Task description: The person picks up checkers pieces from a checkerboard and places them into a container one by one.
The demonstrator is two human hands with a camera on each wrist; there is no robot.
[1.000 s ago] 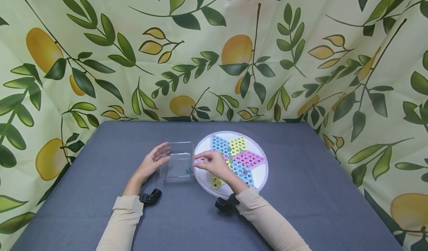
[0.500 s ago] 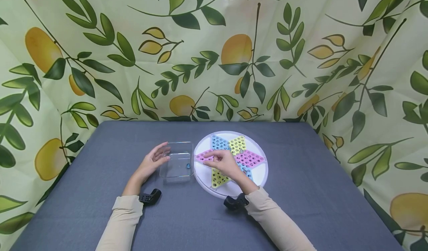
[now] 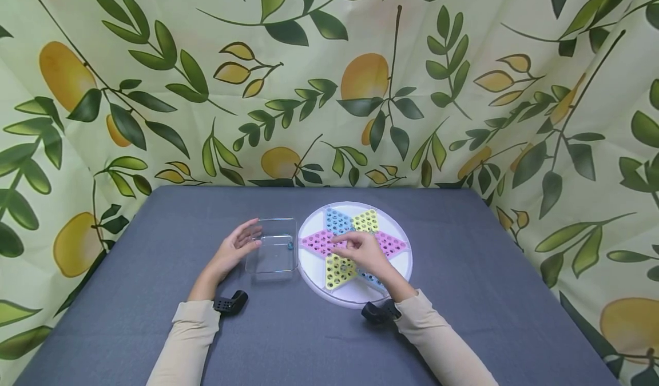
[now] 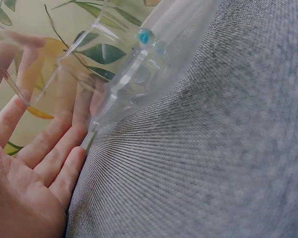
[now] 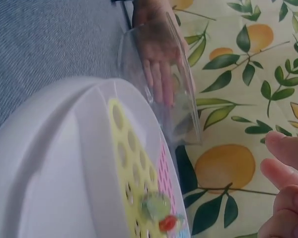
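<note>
One clear plastic box [image 3: 273, 258] stands on the grey table [image 3: 278, 334], left of the middle of its far edge, with one blue marble [image 3: 290, 246] lying inside by the right wall, toward the box's far right corner. One round white Chinese checkers board [image 3: 312, 273] lies immediately right of the box; I cannot tell whether the two touch. Its six-pointed star [image 3: 315, 242] has two blue, two yellow and two pink points, all dotted with small round holes. Two marbles show on it from the right wrist, one greenish marble [image 5: 156, 206] and one red-tinged marble [image 5: 167, 223] beside it; the full number cannot be counted, since the right hand [image 3: 368, 253] covers part of the star in the head view. That hand hangs over the board, thumb and index finger extended with a gap between their tips, the others bent. The left hand [image 3: 230, 253] rests against the box's left side, fingers loose and nearly straight.
</note>
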